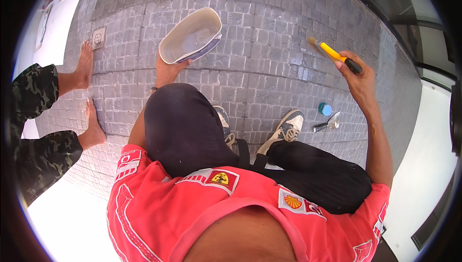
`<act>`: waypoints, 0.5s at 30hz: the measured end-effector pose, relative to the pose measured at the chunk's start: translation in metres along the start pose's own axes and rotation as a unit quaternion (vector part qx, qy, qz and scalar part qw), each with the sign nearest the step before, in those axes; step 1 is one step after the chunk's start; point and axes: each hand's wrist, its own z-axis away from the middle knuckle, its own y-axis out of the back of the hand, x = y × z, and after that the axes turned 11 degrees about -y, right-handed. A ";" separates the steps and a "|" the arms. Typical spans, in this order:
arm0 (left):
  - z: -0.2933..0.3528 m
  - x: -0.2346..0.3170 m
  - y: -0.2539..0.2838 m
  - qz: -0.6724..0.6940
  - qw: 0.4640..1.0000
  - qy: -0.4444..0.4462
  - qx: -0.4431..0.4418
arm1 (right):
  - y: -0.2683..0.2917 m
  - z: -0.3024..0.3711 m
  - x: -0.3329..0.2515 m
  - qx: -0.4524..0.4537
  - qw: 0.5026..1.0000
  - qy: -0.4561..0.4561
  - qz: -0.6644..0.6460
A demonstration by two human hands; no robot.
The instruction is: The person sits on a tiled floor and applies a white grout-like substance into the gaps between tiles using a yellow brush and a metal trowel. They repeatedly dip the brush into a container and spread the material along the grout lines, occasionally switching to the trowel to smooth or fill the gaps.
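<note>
My left hand (168, 72) is closed around the lower side of a cream plastic tub (168, 44), tilted so that its open top shows. A little pale residue or liquid seems to lie inside. Out to the right, my right hand (358, 76) grips a brush (332, 51) by its yellow and black handle. The brush's brass-coloured bristles point toward the grey paving (269, 64); whether they touch it, I cannot tell. Nearer to me than that hand, a small round brush (325, 109) with teal bristles lies beside a scraper (328, 124) with a dark handle.
At the left stands another person with bare feet (83, 72) and camouflage trousers (38, 91). A square drain cover (98, 38) is set in the paving. My shoes (290, 123) rest between the two tools and my bent left knee. Dark-framed glass (385, 2) borders the far right.
</note>
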 end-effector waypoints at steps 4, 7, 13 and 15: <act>0.026 -0.017 0.022 -0.007 1.000 0.006 0.022 | 0.011 0.004 -0.005 -0.005 1.000 -0.002 0.007; 0.043 -0.022 0.042 0.007 0.999 0.026 0.022 | 0.017 -0.010 -0.036 -0.010 0.999 0.023 0.040; 0.069 -0.007 0.077 -0.079 0.994 -0.007 0.069 | 0.012 -0.008 -0.137 -0.009 0.982 0.187 0.011; 0.076 0.000 0.089 -0.116 0.991 0.037 0.049 | 0.011 0.004 -0.163 -0.017 0.980 0.195 -0.024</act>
